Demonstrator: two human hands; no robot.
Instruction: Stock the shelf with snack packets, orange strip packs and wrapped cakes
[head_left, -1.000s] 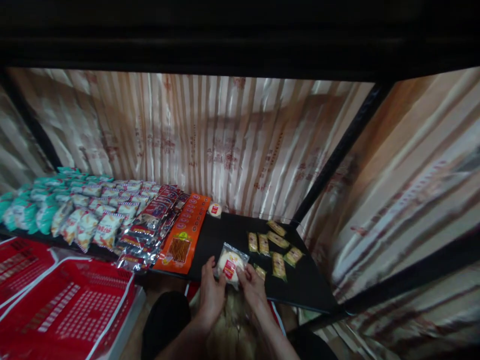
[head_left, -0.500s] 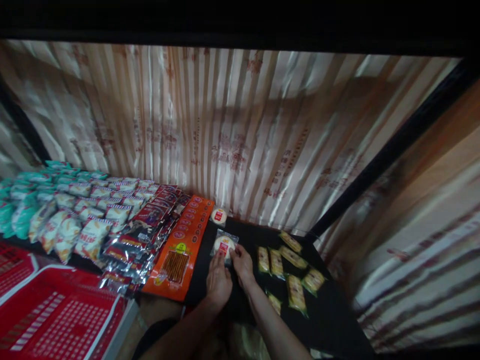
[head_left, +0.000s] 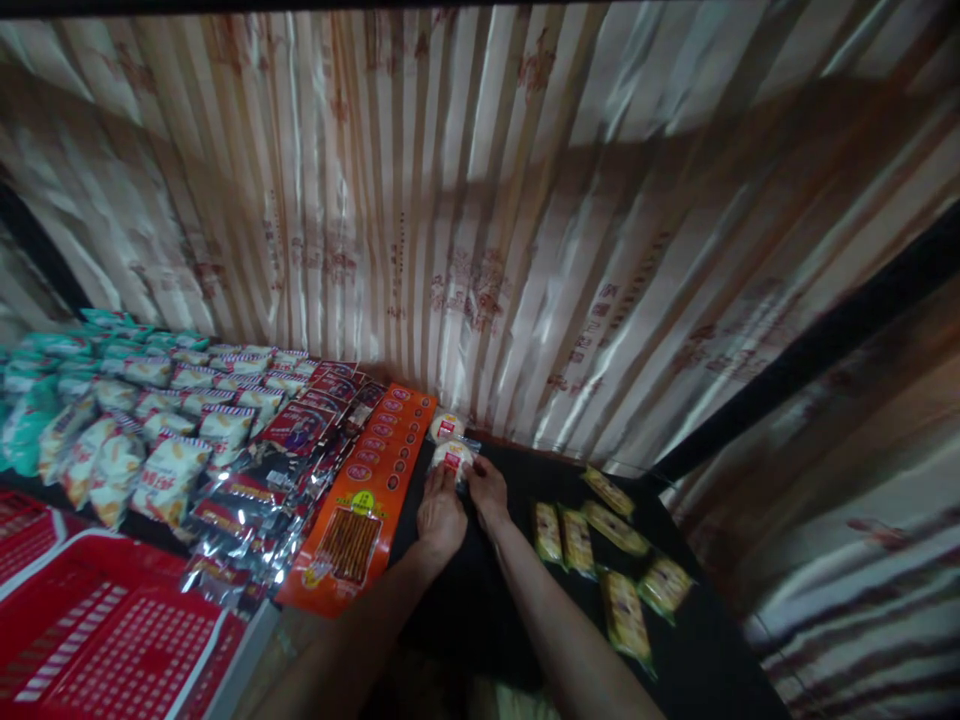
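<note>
A clear packet of round white crackers (head_left: 453, 457) with a red label lies near the back of the black shelf, between my two hands. My left hand (head_left: 441, 515) has its fingertips on the packet's near left edge. On the right edge, my right hand (head_left: 486, 492) pinches the wrapper with thumb and fingers. Directly behind, a second cracker packet (head_left: 448, 425) of the same kind sits against the curtain, and the held one touches or overlaps it. To the left lies a long orange packet of brown sticks (head_left: 352, 540), close beside my left hand.
Several yellow wrapped snack bars (head_left: 577, 540) lie scattered on the right of the black shelf (head_left: 510, 610). Farther left are dark red and silver packets (head_left: 300, 425), white snack bags (head_left: 169, 475) and teal bags (head_left: 30, 430). A red basket (head_left: 142, 640) stands front left. A striped curtain (head_left: 480, 240) hangs behind.
Both hands have pushed the cracker packet back until it meets the one behind. The view has tilted down and shifted slightly.
</note>
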